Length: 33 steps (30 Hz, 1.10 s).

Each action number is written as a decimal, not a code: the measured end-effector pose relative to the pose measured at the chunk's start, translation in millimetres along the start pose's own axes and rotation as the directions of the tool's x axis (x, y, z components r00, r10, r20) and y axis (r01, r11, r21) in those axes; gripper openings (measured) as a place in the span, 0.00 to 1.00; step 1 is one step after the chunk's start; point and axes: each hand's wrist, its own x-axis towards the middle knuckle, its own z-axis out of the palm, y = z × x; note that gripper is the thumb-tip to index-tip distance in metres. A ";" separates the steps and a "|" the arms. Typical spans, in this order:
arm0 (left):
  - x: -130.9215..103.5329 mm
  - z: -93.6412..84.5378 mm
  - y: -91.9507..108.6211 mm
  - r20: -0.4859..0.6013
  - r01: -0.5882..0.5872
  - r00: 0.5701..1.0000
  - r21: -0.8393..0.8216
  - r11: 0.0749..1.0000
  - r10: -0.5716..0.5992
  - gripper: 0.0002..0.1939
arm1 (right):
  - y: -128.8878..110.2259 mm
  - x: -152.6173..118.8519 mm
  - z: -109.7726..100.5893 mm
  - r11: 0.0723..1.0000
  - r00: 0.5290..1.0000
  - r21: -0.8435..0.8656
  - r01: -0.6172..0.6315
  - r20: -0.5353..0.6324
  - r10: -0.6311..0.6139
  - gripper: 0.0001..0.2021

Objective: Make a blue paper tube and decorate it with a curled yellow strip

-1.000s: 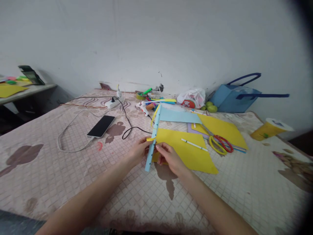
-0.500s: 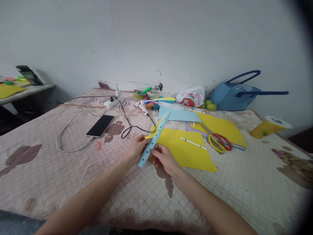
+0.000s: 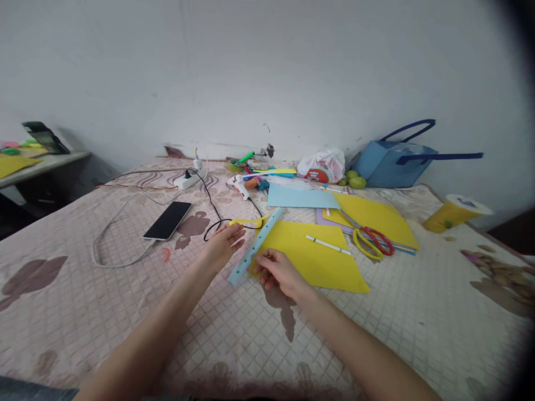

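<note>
My left hand [image 3: 224, 244] is left of centre, its fingers loosely curled. At its fingertips is a narrow yellow paper strip [image 3: 249, 223], which runs right towards the top of a light blue strip. This light blue paper strip [image 3: 262, 236] has a row of small dark dots and slants between my hands. My right hand [image 3: 278, 272] pinches its right edge near the lower half, with the fingertips partly hidden. Under that end of the strip and beside my right hand lies a yellow sheet [image 3: 317, 267].
Scissors [image 3: 371, 242] with red and yellow handles rest on the right. A white glue gun [image 3: 239, 186] and its black cord are behind the hands. At left is a charging phone [image 3: 168, 220]. A blue bag [image 3: 390, 164] and yellow cup [image 3: 451, 214] stand farther right.
My left hand has moved left off the blue strip, taking the yellow strip with it. The blue strip has tilted lower and looks narrower. My right hand has hardly moved.
</note>
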 end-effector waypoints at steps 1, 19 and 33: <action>-1.4 1.2 0.9 0.021 0.019 1.000 0.004 1.000 -0.019 0.02 | 0.4 0.4 -0.8 1.000 1.000 0.003 -0.006 0.008 0.006 0.13; -14.8 11.5 -34.2 0.194 -0.058 0.981 0.426 0.903 -0.028 0.14 | -19.6 -0.7 -11.0 0.942 0.937 -0.083 0.326 -0.102 -0.334 0.12; 3.9 -15.5 -24.9 0.298 -0.399 0.915 0.762 0.510 0.270 0.19 | -86.4 40.6 -45.2 0.768 0.894 -0.525 0.367 -0.029 -0.447 0.08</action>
